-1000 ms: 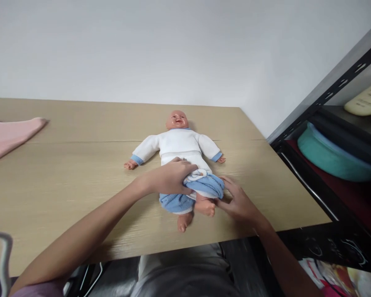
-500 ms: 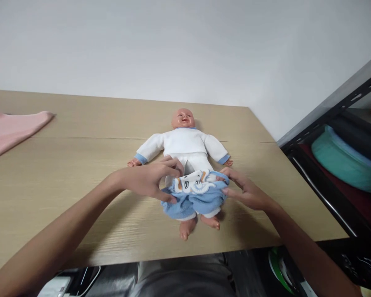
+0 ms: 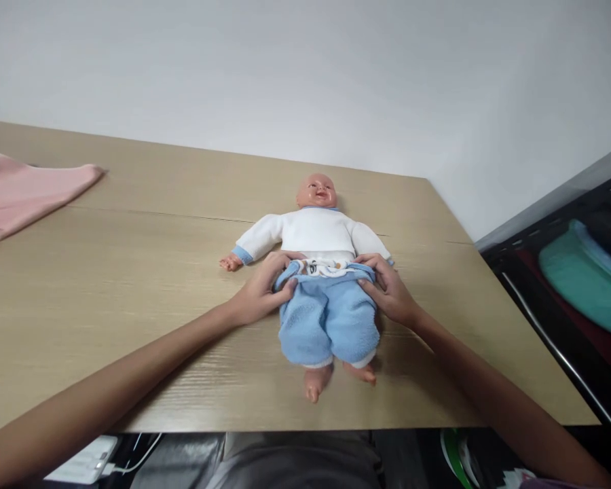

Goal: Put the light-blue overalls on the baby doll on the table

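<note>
doll [image 3: 316, 234] on its back, mid table [image 3: 132, 285]. left hand [image 3: 261, 293] and right hand [image 3: 391, 293] each clamped on the trousers [image 3: 328, 322] waistband, bunched at the waist; legs covered, feet bare.

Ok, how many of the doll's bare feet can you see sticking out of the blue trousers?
2. The nearer foot sticks out of the blue trousers on the picture's left side, the other foot on the right side. Neither is hidden.
</note>
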`<state>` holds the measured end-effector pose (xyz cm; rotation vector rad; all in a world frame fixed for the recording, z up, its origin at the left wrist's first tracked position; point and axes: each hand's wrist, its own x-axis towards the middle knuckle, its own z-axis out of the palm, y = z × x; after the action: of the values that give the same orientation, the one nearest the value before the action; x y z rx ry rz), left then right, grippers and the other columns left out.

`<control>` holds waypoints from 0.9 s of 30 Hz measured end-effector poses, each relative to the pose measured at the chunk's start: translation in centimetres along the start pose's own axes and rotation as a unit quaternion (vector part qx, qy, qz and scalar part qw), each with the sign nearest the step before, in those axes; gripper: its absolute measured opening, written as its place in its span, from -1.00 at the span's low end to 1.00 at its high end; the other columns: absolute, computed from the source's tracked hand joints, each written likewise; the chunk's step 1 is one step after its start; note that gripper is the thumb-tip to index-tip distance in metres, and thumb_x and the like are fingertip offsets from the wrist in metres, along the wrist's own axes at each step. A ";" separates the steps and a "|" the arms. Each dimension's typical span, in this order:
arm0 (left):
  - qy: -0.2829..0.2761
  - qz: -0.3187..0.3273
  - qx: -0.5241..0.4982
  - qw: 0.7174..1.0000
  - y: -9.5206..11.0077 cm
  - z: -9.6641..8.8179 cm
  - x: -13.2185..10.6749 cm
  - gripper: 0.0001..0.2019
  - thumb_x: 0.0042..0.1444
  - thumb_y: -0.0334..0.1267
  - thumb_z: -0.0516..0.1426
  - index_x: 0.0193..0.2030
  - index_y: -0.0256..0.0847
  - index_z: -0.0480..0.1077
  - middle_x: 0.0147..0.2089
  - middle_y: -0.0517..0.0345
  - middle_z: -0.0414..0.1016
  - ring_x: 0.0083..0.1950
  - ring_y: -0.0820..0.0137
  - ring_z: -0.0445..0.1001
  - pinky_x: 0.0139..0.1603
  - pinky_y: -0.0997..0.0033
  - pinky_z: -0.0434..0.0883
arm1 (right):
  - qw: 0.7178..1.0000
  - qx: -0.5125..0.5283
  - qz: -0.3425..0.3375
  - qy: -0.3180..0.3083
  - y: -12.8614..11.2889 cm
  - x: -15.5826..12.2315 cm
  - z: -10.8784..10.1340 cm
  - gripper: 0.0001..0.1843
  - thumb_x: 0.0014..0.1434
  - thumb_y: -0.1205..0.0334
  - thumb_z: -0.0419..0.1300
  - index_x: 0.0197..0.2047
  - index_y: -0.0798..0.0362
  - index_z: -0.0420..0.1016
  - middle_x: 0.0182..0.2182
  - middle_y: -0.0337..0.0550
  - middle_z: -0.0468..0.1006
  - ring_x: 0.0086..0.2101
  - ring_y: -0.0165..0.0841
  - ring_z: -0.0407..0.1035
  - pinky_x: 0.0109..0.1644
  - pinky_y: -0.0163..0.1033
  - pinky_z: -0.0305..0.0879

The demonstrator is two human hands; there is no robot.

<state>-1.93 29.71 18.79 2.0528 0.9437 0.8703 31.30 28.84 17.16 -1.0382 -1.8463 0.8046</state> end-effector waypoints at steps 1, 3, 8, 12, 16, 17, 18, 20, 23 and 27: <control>0.022 -0.020 -0.008 1.000 -0.3 0.3 0.3 -0.76 0.49 -0.01 0.10 0.02 -0.14 0.37 0.14 -0.05 0.55 0.17 0.13 0.52 0.30 0.14 0.45 | 1.000 -0.002 0.003 0.010 0.2 0.1 0.3 -0.78 0.45 -0.03 0.32 -0.04 -0.07 0.53 0.08 -0.01 0.62 0.14 -0.08 0.53 0.34 0.06 0.42; 0.079 -0.062 -0.005 0.995 -0.6 0.7 0.8 -0.77 0.50 -0.01 0.09 -0.04 -0.13 0.32 -0.09 0.10 0.49 -0.06 0.23 0.48 0.07 0.23 0.46 | 0.999 0.000 0.026 0.047 0.5 0.5 1.0 -0.73 0.45 -0.09 0.33 -0.04 -0.08 0.52 -0.07 -0.09 0.62 -0.03 -0.15 0.54 0.16 -0.04 0.49; 0.173 -0.057 0.068 0.981 -0.8 1.6 1.0 -0.79 0.49 -0.03 0.10 -0.02 -0.12 0.37 -0.04 0.02 0.52 0.03 0.14 0.47 0.14 0.11 0.43 | 0.991 -0.012 0.054 0.125 0.8 1.4 2.0 -0.72 0.45 -0.10 0.32 -0.09 -0.11 0.43 -0.32 -0.30 0.49 -0.31 -0.28 0.42 -0.17 -0.19 0.40; 0.153 0.012 0.101 0.983 -0.9 1.4 0.8 -0.80 0.43 -0.12 0.15 0.06 -0.14 0.41 0.27 -0.15 0.49 0.36 0.01 0.42 0.47 -0.06 0.31 | 0.989 -0.056 0.000 0.139 0.4 1.9 2.0 -0.81 0.44 -0.01 0.33 -0.06 -0.11 0.50 -0.01 -0.09 0.61 0.04 -0.14 0.51 0.22 -0.05 0.43; 0.169 -0.067 0.012 0.983 -1.9 1.0 2.3 -0.84 0.50 -0.09 0.08 0.01 -0.11 0.31 -0.03 0.06 0.51 0.01 0.19 0.52 0.13 0.16 0.46 | 0.991 -0.028 0.056 0.122 1.0 3.1 2.6 -0.75 0.48 -0.09 0.28 -0.01 -0.11 0.50 -0.12 -0.18 0.57 -0.09 -0.20 0.48 0.15 -0.08 0.44; 0.183 -0.090 -0.010 0.979 -2.2 1.1 2.7 -0.82 0.51 -0.06 0.07 -0.01 -0.11 0.30 -0.10 0.12 0.48 -0.06 0.23 0.49 0.05 0.20 0.45 | 0.989 -0.023 0.075 0.122 1.2 3.3 2.7 -0.72 0.47 -0.12 0.29 -0.03 -0.10 0.50 -0.18 -0.21 0.54 -0.13 -0.21 0.45 0.11 -0.10 0.44; 0.195 -0.108 -0.027 0.974 -2.5 1.1 3.0 -0.79 0.51 -0.02 0.07 -0.02 -0.10 0.29 -0.13 0.15 0.45 -0.10 0.25 0.47 0.01 0.23 0.45 | 0.988 -0.019 0.088 0.125 1.4 3.4 2.8 -0.70 0.46 -0.15 0.30 -0.07 -0.09 0.51 -0.20 -0.22 0.53 -0.14 -0.22 0.44 0.10 -0.10 0.44; 0.205 -0.130 -0.043 0.969 -3.0 1.5 3.0 -0.74 0.48 0.04 0.10 -0.01 -0.10 0.31 -0.11 0.15 0.44 -0.06 0.25 0.47 0.06 0.23 0.45 | 0.986 -0.005 0.107 0.129 1.6 3.2 2.9 -0.66 0.40 -0.18 0.34 -0.12 -0.08 0.54 -0.16 -0.18 0.56 -0.08 -0.19 0.45 0.17 -0.08 0.45; 0.184 -0.154 -0.049 0.969 -3.2 2.0 2.1 -0.72 0.42 0.05 0.12 0.03 -0.11 0.35 0.04 0.08 0.50 0.15 0.16 0.48 0.30 0.13 0.42 | 0.977 0.069 0.168 0.116 1.3 2.3 3.1 -0.67 0.33 -0.15 0.38 -0.10 -0.06 0.62 -0.05 -0.13 0.65 0.03 -0.14 0.51 0.33 0.01 0.43; 0.184 -0.174 -0.108 0.961 -2.7 2.2 1.3 -0.78 0.42 -0.01 0.12 -0.07 -0.10 0.36 -0.08 0.14 0.49 0.05 0.20 0.47 0.21 0.19 0.45 | 0.928 0.253 0.246 0.118 0.8 1.7 3.3 -0.62 0.25 -0.14 0.43 -0.01 -0.08 0.65 -0.01 -0.13 0.77 0.06 -0.06 0.62 0.31 0.11 0.54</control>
<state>-0.46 31.45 15.86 1.5049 1.2985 1.1233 28.12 30.30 15.70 -1.1989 -1.0900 1.3038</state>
